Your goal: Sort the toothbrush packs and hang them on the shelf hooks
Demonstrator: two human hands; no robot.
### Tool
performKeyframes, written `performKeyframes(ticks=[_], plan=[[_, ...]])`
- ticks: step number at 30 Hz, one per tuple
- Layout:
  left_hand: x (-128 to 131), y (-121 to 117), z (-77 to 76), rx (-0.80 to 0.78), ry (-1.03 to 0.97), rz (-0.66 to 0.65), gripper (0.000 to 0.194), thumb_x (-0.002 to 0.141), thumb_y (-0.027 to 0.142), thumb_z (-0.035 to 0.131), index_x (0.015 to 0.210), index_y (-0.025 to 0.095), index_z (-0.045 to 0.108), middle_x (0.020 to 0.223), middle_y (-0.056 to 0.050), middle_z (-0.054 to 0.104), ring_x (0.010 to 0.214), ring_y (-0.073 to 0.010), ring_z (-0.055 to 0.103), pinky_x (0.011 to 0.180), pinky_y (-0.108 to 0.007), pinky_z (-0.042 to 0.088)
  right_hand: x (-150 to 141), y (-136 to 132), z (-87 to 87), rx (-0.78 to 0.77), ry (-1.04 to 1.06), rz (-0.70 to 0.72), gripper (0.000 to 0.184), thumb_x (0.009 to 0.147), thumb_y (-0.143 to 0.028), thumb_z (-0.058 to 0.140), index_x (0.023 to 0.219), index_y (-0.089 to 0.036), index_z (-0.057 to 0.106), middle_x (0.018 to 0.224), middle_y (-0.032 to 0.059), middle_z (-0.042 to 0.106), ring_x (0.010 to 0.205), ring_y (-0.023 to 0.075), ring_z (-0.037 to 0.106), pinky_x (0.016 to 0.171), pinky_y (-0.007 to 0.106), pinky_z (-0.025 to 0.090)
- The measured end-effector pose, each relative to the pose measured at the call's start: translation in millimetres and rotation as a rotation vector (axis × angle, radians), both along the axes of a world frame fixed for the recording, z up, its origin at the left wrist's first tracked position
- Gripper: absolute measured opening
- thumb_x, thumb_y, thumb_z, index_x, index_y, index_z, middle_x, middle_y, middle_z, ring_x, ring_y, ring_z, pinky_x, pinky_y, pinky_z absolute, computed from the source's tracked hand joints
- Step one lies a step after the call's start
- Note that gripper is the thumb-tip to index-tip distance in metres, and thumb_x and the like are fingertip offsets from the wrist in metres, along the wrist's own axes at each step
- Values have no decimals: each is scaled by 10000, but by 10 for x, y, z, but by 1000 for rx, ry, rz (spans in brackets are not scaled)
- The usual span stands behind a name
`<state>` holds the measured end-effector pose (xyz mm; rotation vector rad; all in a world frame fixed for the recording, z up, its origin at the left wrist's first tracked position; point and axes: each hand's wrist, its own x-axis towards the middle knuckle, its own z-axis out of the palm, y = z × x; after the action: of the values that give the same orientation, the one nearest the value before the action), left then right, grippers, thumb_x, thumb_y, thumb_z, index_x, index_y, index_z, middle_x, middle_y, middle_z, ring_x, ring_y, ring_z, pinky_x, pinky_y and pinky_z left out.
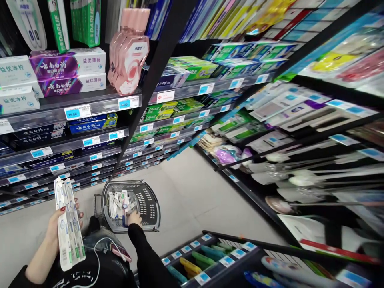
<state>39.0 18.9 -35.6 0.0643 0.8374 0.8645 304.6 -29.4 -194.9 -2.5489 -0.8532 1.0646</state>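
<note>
My left hand (56,224) is closed around a few long, narrow toothbrush packs (70,228), white with blue and green print, held upright and slightly fanned at the lower left. Down in the grey plastic basket (153,208), my right hand (134,219) grips a slim toothbrush pack (125,206) with a dark blue part; the fingertips are partly hidden. Beside it in the basket lie several more white packs (114,204) in a loose heap. The basket stands on the floor with its handle folded to the rim.
Shelves of toothpaste boxes (72,66) with price tags rise ahead and left, with pink bottles (129,60) on one. A rack of hanging packaged goods (285,176) runs along the right. A lower display (207,256) stands at front. A phone (121,253) with a white cable rests near my lap.
</note>
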Motion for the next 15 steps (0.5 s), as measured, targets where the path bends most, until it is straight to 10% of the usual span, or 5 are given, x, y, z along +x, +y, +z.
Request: performKeyframes(ticks=[6,15], plan=[[101,-63,38,-38,53,7,433,632,150,579,1064,162,542,740,-51,651,605,-222,608,523,-353,485,-30,226,190,109,234,71,195,850,-280,503,961,-128,554,931,39,587,804,140,578,712,325,482],[410,-96,51,-17,472,78,377,582,79,673,944,142,585,694,-31,679,555,-174,615,527,-290,495,-991,-43,1633,545,512,434,310,616,-259,684,861,-212,501,701,-33,558,588,129,517,564,247,403]])
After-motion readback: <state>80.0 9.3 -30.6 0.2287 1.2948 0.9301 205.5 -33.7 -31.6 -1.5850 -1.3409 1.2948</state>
